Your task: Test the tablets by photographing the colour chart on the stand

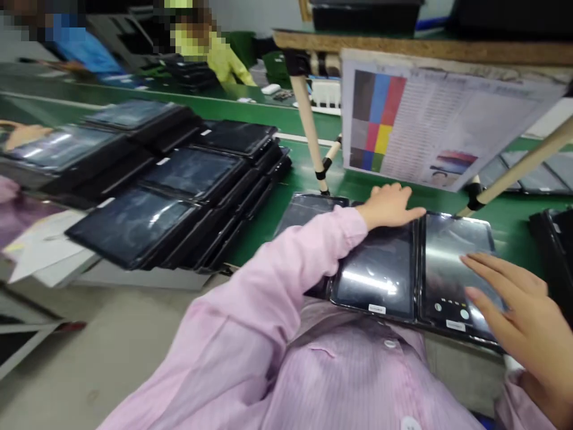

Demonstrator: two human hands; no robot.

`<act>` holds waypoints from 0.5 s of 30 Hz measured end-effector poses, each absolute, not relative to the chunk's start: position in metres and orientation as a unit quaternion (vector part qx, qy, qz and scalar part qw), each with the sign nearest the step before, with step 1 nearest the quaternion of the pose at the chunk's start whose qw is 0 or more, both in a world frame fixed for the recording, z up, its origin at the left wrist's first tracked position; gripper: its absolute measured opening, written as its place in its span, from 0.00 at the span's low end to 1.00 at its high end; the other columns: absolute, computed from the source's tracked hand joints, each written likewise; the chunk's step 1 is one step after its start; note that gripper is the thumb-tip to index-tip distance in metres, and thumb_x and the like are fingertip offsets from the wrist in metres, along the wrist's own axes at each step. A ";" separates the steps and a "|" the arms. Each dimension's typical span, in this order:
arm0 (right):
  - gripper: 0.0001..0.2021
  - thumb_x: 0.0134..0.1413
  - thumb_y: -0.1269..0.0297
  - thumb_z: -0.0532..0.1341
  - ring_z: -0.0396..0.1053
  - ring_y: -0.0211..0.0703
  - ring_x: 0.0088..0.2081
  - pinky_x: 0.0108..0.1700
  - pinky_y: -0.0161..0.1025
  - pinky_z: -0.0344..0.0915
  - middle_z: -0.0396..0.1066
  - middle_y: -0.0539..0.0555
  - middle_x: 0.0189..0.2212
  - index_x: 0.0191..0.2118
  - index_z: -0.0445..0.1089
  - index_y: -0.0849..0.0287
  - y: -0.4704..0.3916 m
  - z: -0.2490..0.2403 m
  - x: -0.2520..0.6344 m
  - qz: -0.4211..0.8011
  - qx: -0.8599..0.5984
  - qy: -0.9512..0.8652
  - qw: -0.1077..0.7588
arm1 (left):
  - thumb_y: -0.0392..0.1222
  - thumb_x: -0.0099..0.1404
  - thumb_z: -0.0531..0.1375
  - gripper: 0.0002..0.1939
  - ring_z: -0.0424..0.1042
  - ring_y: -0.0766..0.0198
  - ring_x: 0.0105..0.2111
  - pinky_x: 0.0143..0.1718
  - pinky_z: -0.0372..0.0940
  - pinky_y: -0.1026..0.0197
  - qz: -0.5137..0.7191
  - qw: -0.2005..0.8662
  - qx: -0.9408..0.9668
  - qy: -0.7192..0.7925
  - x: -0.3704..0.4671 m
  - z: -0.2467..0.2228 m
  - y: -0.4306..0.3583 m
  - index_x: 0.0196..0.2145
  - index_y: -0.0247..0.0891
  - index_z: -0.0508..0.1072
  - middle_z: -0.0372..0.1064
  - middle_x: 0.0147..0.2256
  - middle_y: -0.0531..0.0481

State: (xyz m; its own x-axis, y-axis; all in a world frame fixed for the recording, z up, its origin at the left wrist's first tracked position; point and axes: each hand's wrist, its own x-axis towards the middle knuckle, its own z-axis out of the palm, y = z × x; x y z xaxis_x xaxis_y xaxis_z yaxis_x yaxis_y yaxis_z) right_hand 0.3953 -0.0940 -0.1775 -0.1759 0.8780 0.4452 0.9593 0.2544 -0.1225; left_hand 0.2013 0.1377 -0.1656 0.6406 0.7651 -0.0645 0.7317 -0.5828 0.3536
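Observation:
Three black tablets lie side by side at the bench's near edge. My left hand rests at the far end of the middle tablet, its fingers loosely spread and its thumb pointing toward the right tablet. Above that right tablet is my right hand, fingers stretched out and apart; whether they touch the glass I cannot tell. The right tablet's screen is lit, with small round icons near its lower end. My left sleeve partly covers the left tablet. White labels mark the lower edges of the middle and right tablets.
Stacks of tablets stand to the left on the green bench. A shelf on pale posts carries a printed colour sheet. More dark devices sit at the right. Across the bench a person in yellow is at work.

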 end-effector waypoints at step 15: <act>0.21 0.74 0.55 0.56 0.64 0.56 0.69 0.66 0.61 0.53 0.73 0.53 0.64 0.66 0.62 0.56 -0.103 -0.194 0.333 0.054 -0.453 -0.881 0.128 | 0.46 0.74 0.56 0.22 0.66 0.36 0.63 0.59 0.67 0.30 0.074 0.073 0.889 0.447 -0.078 -0.186 -0.029 0.61 0.66 0.77 0.69 0.62 0.42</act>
